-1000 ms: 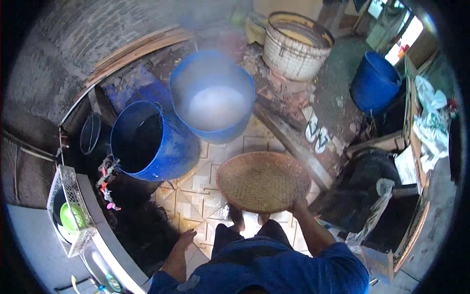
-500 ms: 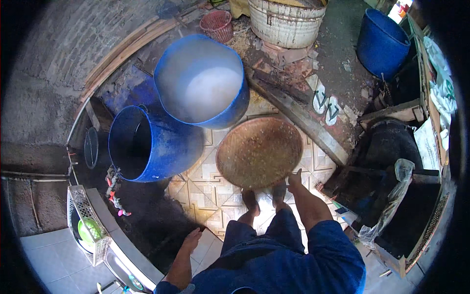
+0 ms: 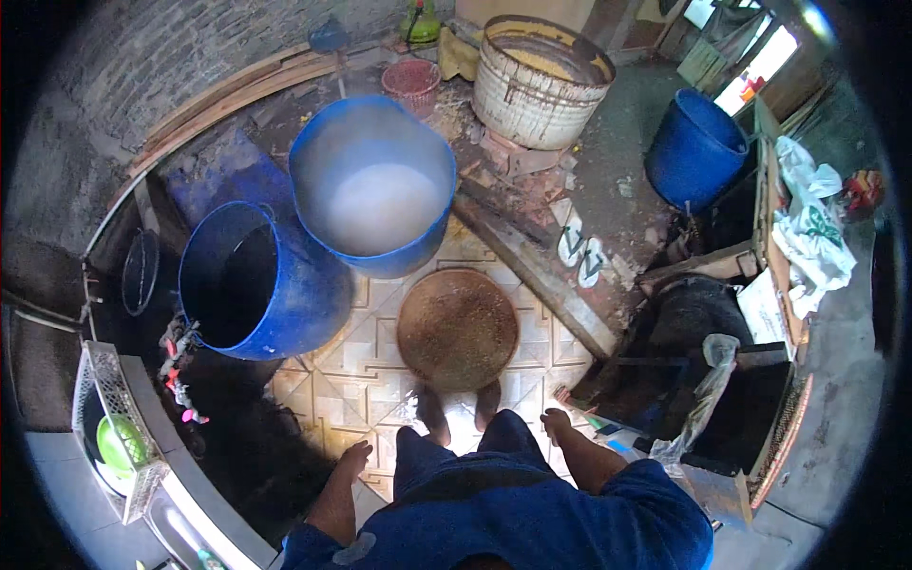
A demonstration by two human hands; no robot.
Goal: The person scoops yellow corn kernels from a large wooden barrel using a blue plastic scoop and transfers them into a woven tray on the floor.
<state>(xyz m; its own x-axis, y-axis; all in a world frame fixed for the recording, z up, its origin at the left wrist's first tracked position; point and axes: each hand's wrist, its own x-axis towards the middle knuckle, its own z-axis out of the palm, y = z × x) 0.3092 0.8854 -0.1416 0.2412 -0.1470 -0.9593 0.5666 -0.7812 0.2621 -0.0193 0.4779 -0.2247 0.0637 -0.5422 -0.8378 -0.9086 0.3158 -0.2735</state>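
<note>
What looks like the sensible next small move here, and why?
Probably a short step back from the round tray: it appears to lie on the tiled floor, with both feet close to its near rim, while the left hand and right hand look empty, apart from it.

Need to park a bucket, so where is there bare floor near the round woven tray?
Tiles lie bare right of the woven tray, between it and the wooden beam. A narrower bare patch lies left, between tray and nearer blue tub. It is crowded at the tray's near edge, by the feet, and farther right, around the crumpled clear plastic.
</note>
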